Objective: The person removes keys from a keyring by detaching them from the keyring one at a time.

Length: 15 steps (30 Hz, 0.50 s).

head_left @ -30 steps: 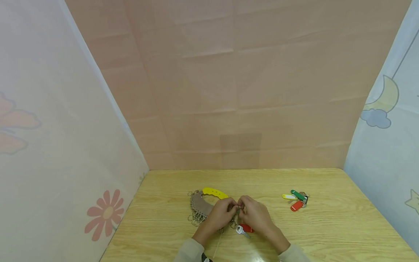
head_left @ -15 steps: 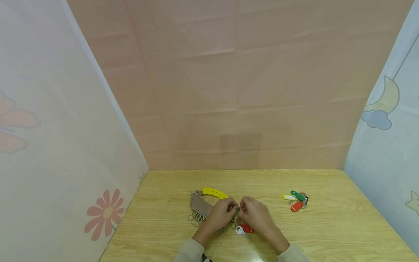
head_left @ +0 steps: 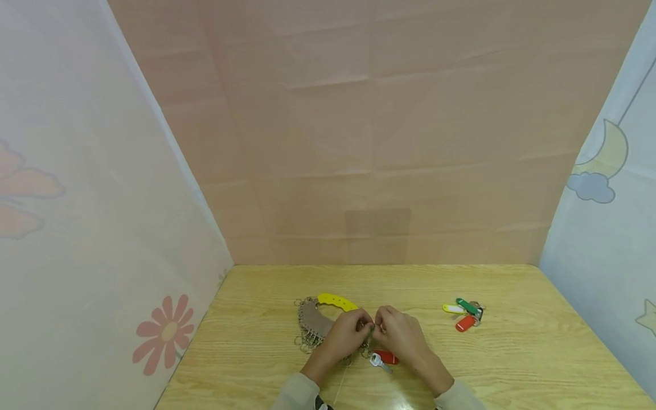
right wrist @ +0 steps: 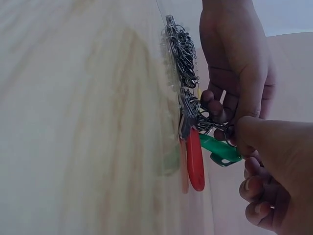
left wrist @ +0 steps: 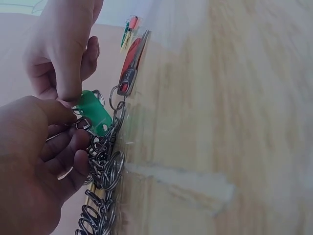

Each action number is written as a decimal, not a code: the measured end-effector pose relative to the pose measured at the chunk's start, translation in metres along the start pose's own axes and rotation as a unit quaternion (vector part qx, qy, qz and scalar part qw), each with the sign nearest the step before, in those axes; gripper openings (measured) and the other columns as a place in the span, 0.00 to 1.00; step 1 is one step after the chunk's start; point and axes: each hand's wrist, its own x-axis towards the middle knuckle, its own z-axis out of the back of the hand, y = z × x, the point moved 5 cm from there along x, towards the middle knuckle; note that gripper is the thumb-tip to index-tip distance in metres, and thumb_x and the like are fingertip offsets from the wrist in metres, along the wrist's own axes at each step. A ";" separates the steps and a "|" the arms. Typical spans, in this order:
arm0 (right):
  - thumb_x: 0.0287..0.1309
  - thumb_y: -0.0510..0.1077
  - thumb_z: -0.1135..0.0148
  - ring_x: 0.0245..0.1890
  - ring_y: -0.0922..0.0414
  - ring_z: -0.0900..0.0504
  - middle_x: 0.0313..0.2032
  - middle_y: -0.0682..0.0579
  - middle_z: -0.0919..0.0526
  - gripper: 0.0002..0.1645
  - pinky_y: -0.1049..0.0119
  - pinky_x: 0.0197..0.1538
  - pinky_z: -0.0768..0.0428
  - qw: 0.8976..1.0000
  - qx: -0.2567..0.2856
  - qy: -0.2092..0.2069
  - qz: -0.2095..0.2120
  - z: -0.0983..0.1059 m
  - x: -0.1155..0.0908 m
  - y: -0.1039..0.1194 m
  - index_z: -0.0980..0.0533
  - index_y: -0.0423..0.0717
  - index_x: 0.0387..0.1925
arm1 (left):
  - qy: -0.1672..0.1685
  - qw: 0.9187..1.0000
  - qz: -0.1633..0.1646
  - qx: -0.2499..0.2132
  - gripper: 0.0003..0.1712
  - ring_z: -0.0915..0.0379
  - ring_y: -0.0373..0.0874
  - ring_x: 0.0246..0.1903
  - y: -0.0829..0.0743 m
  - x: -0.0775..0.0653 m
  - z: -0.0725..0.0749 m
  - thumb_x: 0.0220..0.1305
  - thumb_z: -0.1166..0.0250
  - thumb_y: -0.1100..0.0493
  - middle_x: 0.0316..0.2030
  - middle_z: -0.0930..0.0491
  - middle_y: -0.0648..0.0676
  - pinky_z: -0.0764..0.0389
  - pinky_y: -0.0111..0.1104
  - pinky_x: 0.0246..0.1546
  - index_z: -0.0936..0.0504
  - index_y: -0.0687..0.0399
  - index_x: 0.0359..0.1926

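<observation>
My left hand (head_left: 349, 333) and right hand (head_left: 401, 335) meet fingertip to fingertip over the right end of a curved brown key holder (head_left: 314, 320) with a yellow handle (head_left: 335, 300). In the left wrist view, my left thumb and fingers pinch a small metal split ring (left wrist: 80, 118) next to a green key tag (left wrist: 94, 111). My right fingers pinch the green tag's far end, clearest in the right wrist view. Many metal rings (right wrist: 181, 54) hang along the holder's edge. A silver key (head_left: 380, 363) and a red key tag (head_left: 386, 357) lie just below the hands.
A bunch of keys lies to the right on the wooden table (head_left: 538, 353), with a yellow tag (head_left: 453, 308), a green tag (head_left: 466, 306) and a red tag (head_left: 465, 324). Cloth walls stand behind and on both sides. A pale strip (left wrist: 181, 186) lies near the rings.
My right fingertips have shifted very slightly at the green tag. My left hand, the holder and the other keys stay in place.
</observation>
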 end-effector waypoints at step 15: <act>0.59 0.39 0.26 0.16 0.71 0.39 0.26 0.64 0.25 0.09 0.75 0.20 0.38 0.990 0.096 0.070 -0.081 0.002 -0.002 -0.006 0.21 0.52 0.32 | 0.002 1.000 -0.022 0.018 0.06 0.32 0.25 0.28 -0.001 0.000 -0.002 0.79 0.37 0.57 0.38 0.14 0.44 0.25 0.23 0.30 0.13 0.47 0.47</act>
